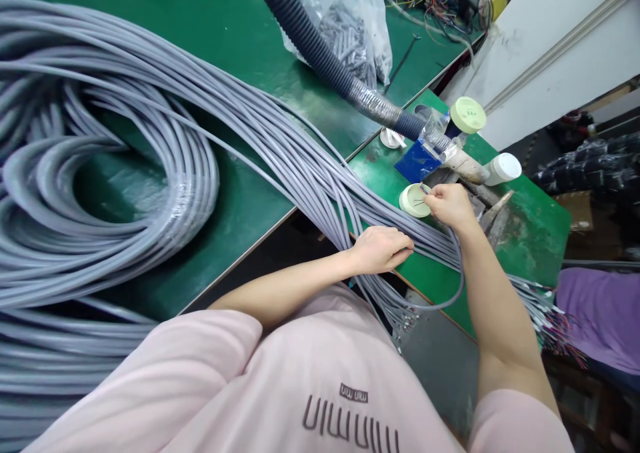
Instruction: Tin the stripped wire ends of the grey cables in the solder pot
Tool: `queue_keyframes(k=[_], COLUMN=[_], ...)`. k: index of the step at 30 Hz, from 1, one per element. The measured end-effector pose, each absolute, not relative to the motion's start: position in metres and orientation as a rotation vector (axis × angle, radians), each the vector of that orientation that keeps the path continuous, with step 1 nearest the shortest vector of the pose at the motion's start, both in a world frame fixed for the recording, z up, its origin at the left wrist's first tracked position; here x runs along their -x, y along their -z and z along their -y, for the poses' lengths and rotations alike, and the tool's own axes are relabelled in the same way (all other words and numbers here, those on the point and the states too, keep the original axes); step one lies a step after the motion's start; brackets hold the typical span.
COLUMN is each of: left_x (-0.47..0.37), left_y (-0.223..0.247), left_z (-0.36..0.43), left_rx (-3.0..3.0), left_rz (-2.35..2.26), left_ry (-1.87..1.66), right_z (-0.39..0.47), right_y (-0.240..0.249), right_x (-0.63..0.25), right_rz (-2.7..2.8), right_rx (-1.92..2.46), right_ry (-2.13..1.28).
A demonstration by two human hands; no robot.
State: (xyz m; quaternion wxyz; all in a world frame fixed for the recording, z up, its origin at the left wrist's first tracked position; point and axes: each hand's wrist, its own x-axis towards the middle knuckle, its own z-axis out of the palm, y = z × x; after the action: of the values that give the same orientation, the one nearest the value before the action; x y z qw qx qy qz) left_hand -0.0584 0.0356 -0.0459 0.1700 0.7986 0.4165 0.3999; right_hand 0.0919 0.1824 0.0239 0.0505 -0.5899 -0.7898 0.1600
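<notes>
My right hand (450, 205) pinches the end of a grey cable (461, 276), and thin stripped wires stick out over an open pale-green tub (414, 201). The cable loops down below my right wrist and back to the left. My left hand (383, 249) lies on the near side of a long bundle of grey cables (300, 153), its fingers curled together; whatever they hold, if anything, is hidden. The bundle runs under both hands toward the right, where its ends fan out into coloured wires (555, 330).
Large cable coils (185, 206) cover the left green table (250, 46). A dark ribbed hose (320, 43) slopes down to a blue box (417, 162). White jar (504, 168), pale-green lid (468, 114) and a plastic bag (350, 30) stand beyond. A person in purple (600, 313) is at right.
</notes>
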Motion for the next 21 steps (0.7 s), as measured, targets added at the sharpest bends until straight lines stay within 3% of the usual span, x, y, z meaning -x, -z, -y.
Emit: queue_keyframes(k=[7,13,21], left_x=[0.059,0.06,0.06], left_y=[0.047,0.045,0.043], left_z=[-0.035,-0.033,-0.032], left_rx=[-2.278,-2.277,-2.281], left_rz=[-1.165,-1.167,-1.162], left_ry=[-1.189,-1.159,-1.198], right_z=[-0.179,-0.187,-0.206], right_y=[-0.038,-0.062,-0.042], right_x=[-0.093,-0.163,-0.217], right_rz=[2.403,2.15,1.954], right_rx=[1.799,1.935,2.178], right_ry=[-0.473,-0.439,-0.33])
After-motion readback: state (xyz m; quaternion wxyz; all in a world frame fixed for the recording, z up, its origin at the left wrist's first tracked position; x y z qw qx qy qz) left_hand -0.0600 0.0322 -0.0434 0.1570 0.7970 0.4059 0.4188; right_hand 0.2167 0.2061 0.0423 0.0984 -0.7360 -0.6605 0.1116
